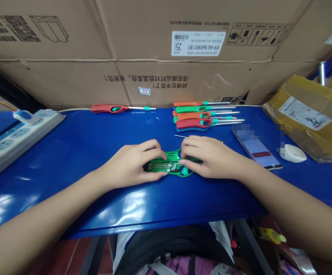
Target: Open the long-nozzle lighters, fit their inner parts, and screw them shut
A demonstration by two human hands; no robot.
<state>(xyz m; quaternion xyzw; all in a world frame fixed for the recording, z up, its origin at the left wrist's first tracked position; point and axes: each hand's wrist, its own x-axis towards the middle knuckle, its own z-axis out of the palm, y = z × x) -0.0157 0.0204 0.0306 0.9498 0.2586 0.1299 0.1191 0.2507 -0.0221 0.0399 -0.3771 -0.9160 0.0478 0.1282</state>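
An opened green gas lighter casing (pixel 180 172) lies on the blue table, with a clear fuel tank (pixel 157 167) and white wires (pixel 174 166) showing inside. My left hand (pixel 138 162) is closed around its left end, thumb on the near edge and fingers on the far edge. Over the right part of the casing, my right hand (pixel 208 156) is bent, thumb and fingertips pinched together beside the wires. Whatever sits in that pinch is hidden. Just behind the right hand, a thin metal shaft (pixel 180 136) sticks out, the rest of it covered.
Several long-necked lighters (pixel 194 123) lie stacked at the back, and a single red lighter (pixel 108 109) lies further left. A power strip (pixel 19 131) runs along the left. On the right are a phone (pixel 254 147), a white mouse (pixel 294 153) and a taped carton (pixel 309 118). Large cardboard (pixel 145 72) walls the back.
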